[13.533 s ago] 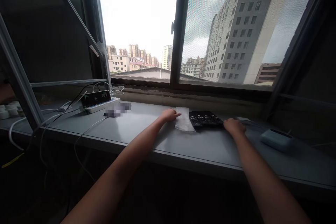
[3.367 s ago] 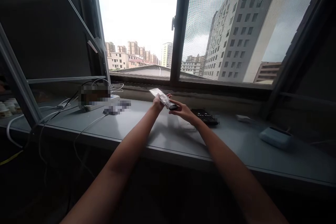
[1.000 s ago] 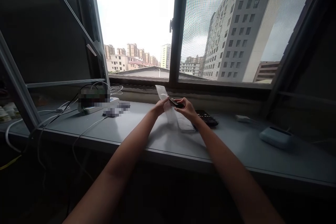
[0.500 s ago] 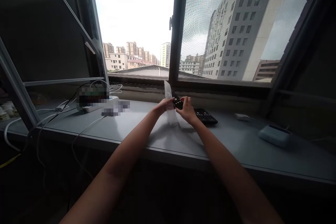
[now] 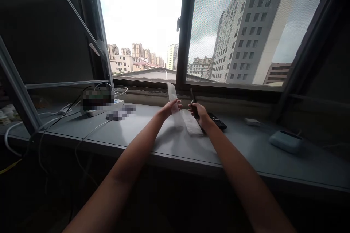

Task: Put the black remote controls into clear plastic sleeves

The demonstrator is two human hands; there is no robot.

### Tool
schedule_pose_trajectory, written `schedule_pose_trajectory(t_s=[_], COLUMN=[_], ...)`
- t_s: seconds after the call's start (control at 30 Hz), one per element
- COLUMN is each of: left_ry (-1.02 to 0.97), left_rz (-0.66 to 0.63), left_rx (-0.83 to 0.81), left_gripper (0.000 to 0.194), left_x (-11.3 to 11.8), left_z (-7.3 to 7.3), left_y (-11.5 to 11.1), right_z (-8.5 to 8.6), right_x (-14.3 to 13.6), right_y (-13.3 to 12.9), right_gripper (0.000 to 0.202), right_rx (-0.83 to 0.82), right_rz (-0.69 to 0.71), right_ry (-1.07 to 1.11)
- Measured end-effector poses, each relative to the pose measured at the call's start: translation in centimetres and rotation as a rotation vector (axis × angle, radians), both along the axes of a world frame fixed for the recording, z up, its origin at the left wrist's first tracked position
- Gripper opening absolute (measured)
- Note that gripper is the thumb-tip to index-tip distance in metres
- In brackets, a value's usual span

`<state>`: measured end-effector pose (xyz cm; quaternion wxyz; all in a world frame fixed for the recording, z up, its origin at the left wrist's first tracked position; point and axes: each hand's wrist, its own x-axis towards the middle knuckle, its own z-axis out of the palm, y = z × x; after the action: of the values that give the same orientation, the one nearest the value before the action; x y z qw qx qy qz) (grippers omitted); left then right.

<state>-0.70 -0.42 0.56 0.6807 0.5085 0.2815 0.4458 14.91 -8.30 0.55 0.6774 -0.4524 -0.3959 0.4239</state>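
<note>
My left hand (image 5: pixel 171 108) is closed on a translucent plastic sleeve (image 5: pixel 174 96), which stands tall above the desk. Apart from it, to the right, my right hand (image 5: pixel 201 113) grips a black remote control (image 5: pixel 193 102), turned edge-on so its buttons hardly show. Below and between the hands lies a pile of clear plastic sleeves (image 5: pixel 193 125) on the desk. Partly hidden behind my right wrist, more black remotes (image 5: pixel 218 121) with buttons lie on the surface.
The grey desk (image 5: pixel 109 138) runs along the window. At right sit a light blue box-shaped device (image 5: pixel 286 141) and a small white object (image 5: pixel 252 121). Cables and a white power strip (image 5: pixel 118 103) lie at left, beside a metal frame (image 5: pixel 20 91).
The remote has moved right, away from the plastic sleeve, and turned from face-on to edge-on in my right hand. My hands have parted. The sleeve stays in my left hand.
</note>
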Motion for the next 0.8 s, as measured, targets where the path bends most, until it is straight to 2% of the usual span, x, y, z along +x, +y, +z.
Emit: schedule_pose_trajectory(t_s=[0.13,0.33,0.5,0.67,0.8], left_ry=[-0.038,-0.113,-0.162,-0.257,-0.374], left_rz=[0.079,0.034,0.047,0.098,0.212], left_rx=[-0.019,-0.054,-0.074,-0.056,-0.020], left_gripper=[0.036,0.070,0.074,0.068,0.067], left_x=[0.0,-0.3,-0.4,-0.2,-0.5], left_z=[0.4,0.9,0.9,1.0,1.0], left_y=[-0.5,-1.0,-0.9,-0.9,-0.9], right_z=[0.7,1.6,1.4,0.9,0.9], right_x=[0.0,-0.2,0.3,0.7,0.3], right_y=[-0.8,-2.1,-2.1,-1.5,-1.7], right_gripper=[0.034,0.049,0.038,0.015,0.028], right_rx=[-0.001,0.024,0.067,0.133,0.167], right_rz=[0.059,0.040,0.009,-0.084,-0.051], right_ry=[0.395,0.584,0.546,0.341,0.199])
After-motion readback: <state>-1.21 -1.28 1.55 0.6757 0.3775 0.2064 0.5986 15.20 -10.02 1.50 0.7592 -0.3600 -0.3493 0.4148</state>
